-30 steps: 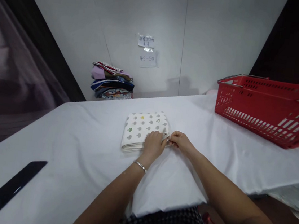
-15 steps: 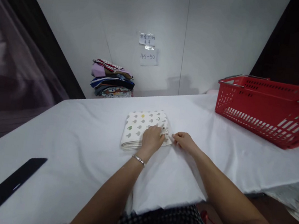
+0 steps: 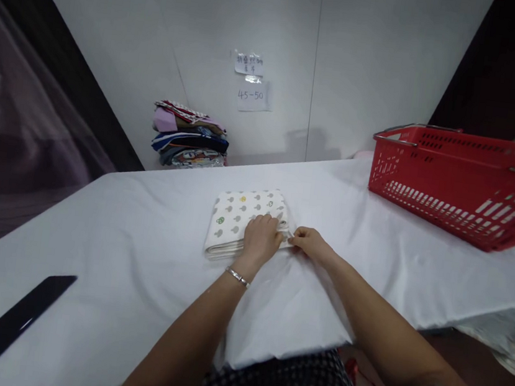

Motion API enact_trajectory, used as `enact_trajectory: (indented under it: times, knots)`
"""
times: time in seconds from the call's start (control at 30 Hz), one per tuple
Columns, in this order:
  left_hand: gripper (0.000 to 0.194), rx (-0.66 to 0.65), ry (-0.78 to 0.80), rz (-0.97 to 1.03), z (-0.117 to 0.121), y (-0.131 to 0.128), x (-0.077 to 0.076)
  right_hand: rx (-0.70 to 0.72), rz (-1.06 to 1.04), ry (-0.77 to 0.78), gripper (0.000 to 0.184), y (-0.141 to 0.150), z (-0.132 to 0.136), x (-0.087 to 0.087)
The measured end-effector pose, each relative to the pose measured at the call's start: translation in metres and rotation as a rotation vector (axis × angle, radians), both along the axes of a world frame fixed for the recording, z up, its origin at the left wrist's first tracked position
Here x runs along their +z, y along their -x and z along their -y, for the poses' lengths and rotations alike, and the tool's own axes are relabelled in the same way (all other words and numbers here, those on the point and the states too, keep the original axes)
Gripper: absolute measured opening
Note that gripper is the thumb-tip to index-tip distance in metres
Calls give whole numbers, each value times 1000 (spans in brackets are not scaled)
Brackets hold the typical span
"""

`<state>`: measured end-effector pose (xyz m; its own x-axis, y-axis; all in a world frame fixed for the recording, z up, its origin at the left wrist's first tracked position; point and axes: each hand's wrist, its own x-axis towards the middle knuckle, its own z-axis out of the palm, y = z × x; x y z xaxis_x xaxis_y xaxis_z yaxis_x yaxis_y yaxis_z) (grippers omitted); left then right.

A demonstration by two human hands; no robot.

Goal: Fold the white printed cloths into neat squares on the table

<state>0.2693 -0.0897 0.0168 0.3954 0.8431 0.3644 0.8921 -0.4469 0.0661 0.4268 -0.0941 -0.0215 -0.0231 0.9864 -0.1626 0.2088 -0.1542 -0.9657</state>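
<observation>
A folded white cloth (image 3: 230,218) printed with grey, green and yellow motifs lies on the table in the head view. My left hand (image 3: 261,238) presses on its right part, the fingers curled over the layers at that edge. Just right of it, my right hand (image 3: 311,242) is closed in a pinch at the cloth's near right corner. What exactly lies between those fingertips is too small to tell. Thin whitish sheeting (image 3: 287,315) spreads between my forearms down to the table's front edge.
A red plastic basket (image 3: 447,179) with metal handles stands at the right. Folded fabrics (image 3: 191,138) are stacked at the back against the wall. A dark flat strip (image 3: 11,322) lies front left. The white-covered table (image 3: 139,235) ends close to my body.
My right hand has moved slightly left, closer to the cloth's corner and my left hand. The left hand keeps its place on the cloth. The view has shifted a little.
</observation>
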Motion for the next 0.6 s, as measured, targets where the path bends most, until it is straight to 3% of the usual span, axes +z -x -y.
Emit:
enact_trajectory:
  times: [0.1, 0.23, 0.47, 0.6]
  knots:
    - [10, -34, 21, -20, 1, -3, -4, -6, -230, 116, 19, 3, 1, 3]
    - [11, -57, 27, -61, 3, -8, -13, -25, -326, 157, 22, 4, 3, 8]
    - [15, -100, 17, -98, 9, -11, -21, 30, -346, 162, 44, -2, 7, 14]
    - [22, -150, -9, -84, 13, -14, -30, -10, -171, 103, 54, 2, 6, 8]
